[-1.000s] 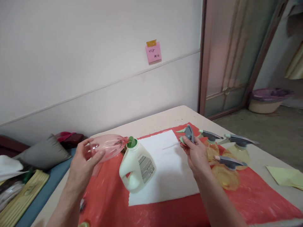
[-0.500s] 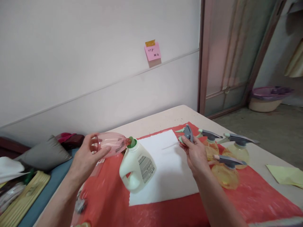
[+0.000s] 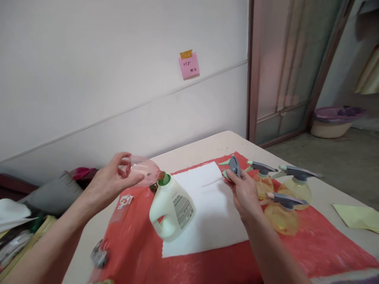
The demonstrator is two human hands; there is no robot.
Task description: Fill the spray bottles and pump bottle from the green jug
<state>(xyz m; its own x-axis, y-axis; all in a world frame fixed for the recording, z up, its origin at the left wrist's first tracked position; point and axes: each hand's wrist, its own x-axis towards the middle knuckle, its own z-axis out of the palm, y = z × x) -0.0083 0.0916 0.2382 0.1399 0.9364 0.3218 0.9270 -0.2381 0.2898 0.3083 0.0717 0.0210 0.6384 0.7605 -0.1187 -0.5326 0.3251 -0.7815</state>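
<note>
My left hand [image 3: 110,179], pinching the bottle [image 3: 145,169], has tilted it down into the jug [image 3: 170,211]; my right hand [image 3: 245,191] pinches the sprayer [image 3: 235,165].

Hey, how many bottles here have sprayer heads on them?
3, all to the right of the right hand: the front bottle, the back-left bottle and the back-right bottle. Others may be hidden.

The one camera, worn on the person's head, looks forward and down across the table [image 3: 213,148] toward the white wall [image 3: 118,71] behind it. It is near the left hand [image 3: 111,181] and right hand [image 3: 244,191], whose forearms enter from the bottom edge, while the glass door [image 3: 284,71] stands farther off at the right.
</note>
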